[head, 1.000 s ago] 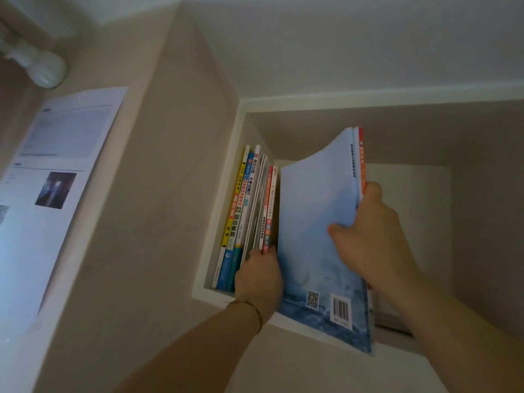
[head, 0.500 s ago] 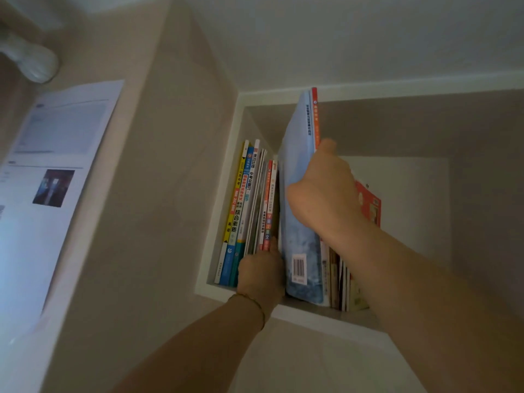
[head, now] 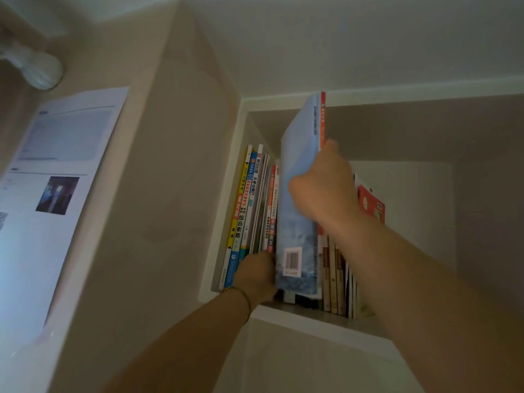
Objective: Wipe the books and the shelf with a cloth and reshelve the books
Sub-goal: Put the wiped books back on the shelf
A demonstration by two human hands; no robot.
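A tall light-blue book (head: 297,199), with an orange-spined book against its right side, stands upright in the shelf niche (head: 300,312). My right hand (head: 323,185) grips its spine edge from the right. A row of thin books (head: 249,211) with yellow, blue and red spines leans against the niche's left wall. My left hand (head: 255,275) presses on the bottom of those spines, just left of the blue book; its fingertips are hidden. Brown-spined books (head: 334,275) and a red book (head: 371,207) stand to the right, partly behind my right forearm. No cloth is in view.
The niche is set high in a beige wall, with a wall corner (head: 175,194) jutting out to its left. A printed paper sheet (head: 56,180) hangs on the left wall under a white fixture (head: 37,69). The niche's right half holds nothing.
My right hand swung the blue book from flat-facing to upright and moved it left, in beside the left row. My left hand stayed at the bottom of those spines.
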